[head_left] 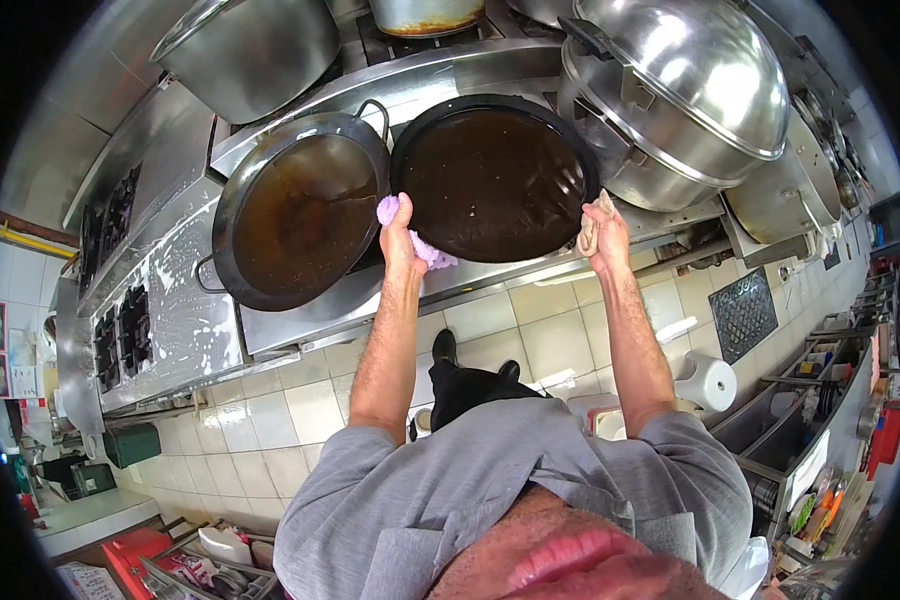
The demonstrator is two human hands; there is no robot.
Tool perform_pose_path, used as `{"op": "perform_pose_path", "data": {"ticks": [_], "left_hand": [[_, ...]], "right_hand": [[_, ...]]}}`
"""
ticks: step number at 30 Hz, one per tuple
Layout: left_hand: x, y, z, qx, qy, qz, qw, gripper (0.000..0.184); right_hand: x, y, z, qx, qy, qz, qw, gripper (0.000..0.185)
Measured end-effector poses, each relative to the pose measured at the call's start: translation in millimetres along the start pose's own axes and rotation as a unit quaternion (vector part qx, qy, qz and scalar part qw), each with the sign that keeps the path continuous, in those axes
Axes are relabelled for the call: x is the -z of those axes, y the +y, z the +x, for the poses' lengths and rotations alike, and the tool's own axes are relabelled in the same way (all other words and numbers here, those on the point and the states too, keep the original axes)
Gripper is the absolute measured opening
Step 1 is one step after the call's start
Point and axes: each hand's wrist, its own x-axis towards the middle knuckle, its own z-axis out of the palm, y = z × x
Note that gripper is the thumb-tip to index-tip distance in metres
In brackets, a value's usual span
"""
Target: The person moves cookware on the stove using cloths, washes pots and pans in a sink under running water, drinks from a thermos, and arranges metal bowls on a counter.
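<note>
A wide black pan full of dark brown liquid is on the steel range in front of me. My left hand is closed on a purple cloth at the pan's left edge. At its right edge, my right hand closes around a beige cloth. The cloths and fingers hide whatever handles may be there. To the left of my left hand, a second dark pan with two loop handles contains brown liquid. It looks tilted.
A large steel pot with a domed lid stands right of the black pan. Another big pot is at the back left. Suds wet the range top beside burner grates. A white stool stands on the tiled floor.
</note>
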Motion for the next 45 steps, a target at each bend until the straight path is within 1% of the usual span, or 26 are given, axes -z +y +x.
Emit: {"op": "perform_pose_path", "data": {"ticks": [5, 8, 10, 13, 16, 19, 22, 24, 28, 30, 33, 36, 39, 45], "left_hand": [[-0.2, -2.9, 3.3, -0.020, -0.002, -0.018, 1.000, 0.049], [2.1, -4.9, 6.5, -0.019, 0.003, -0.033, 0.999, 0.049], [2.3, -5.5, 8.3, -0.021, 0.003, -0.033, 0.999, 0.048], [1.7, -5.4, 9.6, -0.022, 0.006, -0.026, 0.999, 0.048], [1.6, -5.8, 10.7, -0.026, 0.009, -0.021, 0.999, 0.047], [-2.1, -5.4, 9.3, -0.030, 0.005, -0.023, 0.999, 0.046], [0.0, -5.9, 12.2, -0.029, 0.004, -0.024, 0.999, 0.046], [0.3, -7.5, 15.8, -0.026, 0.005, -0.023, 0.999, 0.046], [-2.5, -8.1, 17.2, -0.034, 0.013, -0.028, 0.999, 0.046], [-2.6, -8.2, 18.4, -0.036, 0.021, -0.029, 0.999, 0.045], [-2.2, -10.2, 23.9, -0.047, 0.003, -0.049, 0.998, 0.045], [-0.4, -12.4, 29.2, -0.047, 0.016, -0.056, 0.997, 0.045], [2.3, -14.0, 34.7, -0.049, 0.022, -0.058, 0.997, 0.045], [-0.4, -14.7, 36.3, -0.057, 0.011, -0.066, 0.996, 0.043]], "right_hand": [[10.8, 12.6, 22.2, -0.006, -0.010, 0.001, 1.000, 0.024], [4.7, 7.8, 18.7, -0.003, -0.006, -0.008, 1.000, 0.024], [1.6, 5.9, 17.3, 0.003, 0.003, -0.020, 1.000, 0.024], [-0.1, 5.1, 18.5, 0.001, -0.015, -0.001, 1.000, 0.024], [-1.7, 4.5, 21.5, -0.001, -0.004, -0.021, 1.000, 0.025], [0.8, 10.0, 31.2, 0.008, -0.009, -0.004, 1.000, 0.026], [2.4, 11.2, 36.6, 0.004, -0.029, -0.025, 0.999, 0.027], [-1.1, 8.6, 37.9, 0.004, -0.030, -0.001, 1.000, 0.027], [-7.6, 7.6, 44.3, 0.007, -0.018, -0.006, 1.000, 0.027], [-9.6, 9.1, 50.0, 0.006, -0.020, 0.003, 1.000, 0.026], [-12.0, 8.3, 57.7, 0.006, -0.033, -0.005, 0.999, 0.025], [-16.5, 7.5, 65.8, 0.022, -0.036, -0.013, 0.999, 0.025], [-21.9, 6.7, 69.4, 0.018, -0.052, 0.021, 0.998, 0.027], [-23.1, 8.4, 82.7, 0.005, -0.043, 0.021, 0.999, 0.029]]}}
